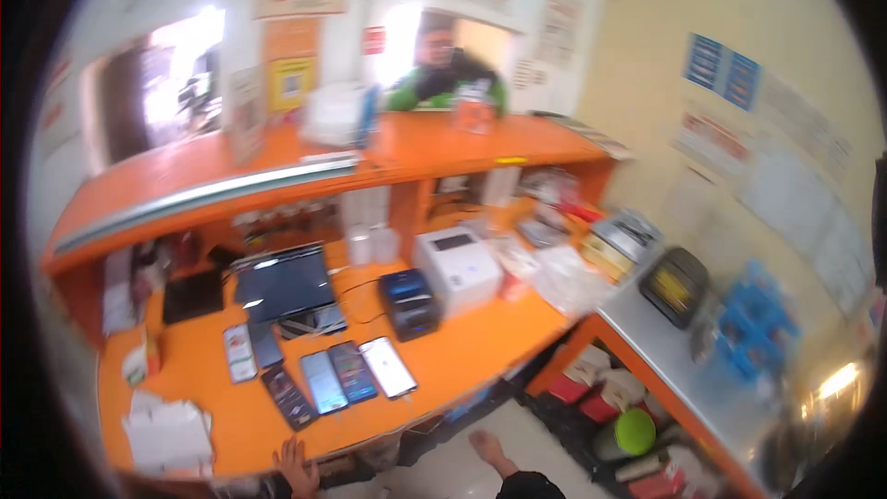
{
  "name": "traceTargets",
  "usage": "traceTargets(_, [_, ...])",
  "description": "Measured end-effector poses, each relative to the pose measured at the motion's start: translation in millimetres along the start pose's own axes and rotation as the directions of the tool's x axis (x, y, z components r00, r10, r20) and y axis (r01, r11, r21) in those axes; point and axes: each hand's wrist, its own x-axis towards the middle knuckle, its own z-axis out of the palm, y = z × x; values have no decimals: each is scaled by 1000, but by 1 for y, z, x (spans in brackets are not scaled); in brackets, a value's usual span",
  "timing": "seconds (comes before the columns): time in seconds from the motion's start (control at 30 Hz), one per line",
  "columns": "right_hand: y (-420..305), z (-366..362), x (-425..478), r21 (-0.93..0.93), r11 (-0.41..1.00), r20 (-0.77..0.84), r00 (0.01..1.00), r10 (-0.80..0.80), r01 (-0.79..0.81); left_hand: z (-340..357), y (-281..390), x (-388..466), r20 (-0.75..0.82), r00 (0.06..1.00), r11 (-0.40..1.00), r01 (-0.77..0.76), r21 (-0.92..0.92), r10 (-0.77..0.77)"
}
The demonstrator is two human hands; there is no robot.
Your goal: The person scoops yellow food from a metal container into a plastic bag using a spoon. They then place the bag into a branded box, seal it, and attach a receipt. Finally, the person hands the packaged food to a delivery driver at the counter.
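My left hand (296, 468) rests at the front edge of the orange counter (471, 360), fingers apart, with nothing in it. Over the floor, to the right of the counter's edge, my right hand (493, 450) hangs in the air, blurred; its fingers are hard to make out. Closest to my left hand lies a dark smartphone (289, 398). Beside it are a phone with a bluish screen (323, 381), another dark phone (352, 371) and one with a bright white screen (388, 367). A stack of white papers (168, 435) lies at the left.
A black tablet-like monitor (285, 284), a small black printer (409, 305) and a white printer (459, 274) stand behind the phones. At the right is a metal worktop (665, 353) with a blue cup carrier (757, 326). A person (443, 76) leans at the window beyond the raised shelf.
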Motion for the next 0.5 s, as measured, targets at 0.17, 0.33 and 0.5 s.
traceTargets(0.17, [-121,-50,171,165,927,-1,940,-340,335,4,11,1,-151,966,946,164,-279,-212])
traceTargets(0.33, [-215,-69,304,-243,818,49,848,-527,522,-13,52,2,-393,805,846,233,-480,-445])
traceTargets(0.5, [-228,-54,383,-371,718,124,798,-590,588,-37,76,1,-429,786,852,225,-473,-445])
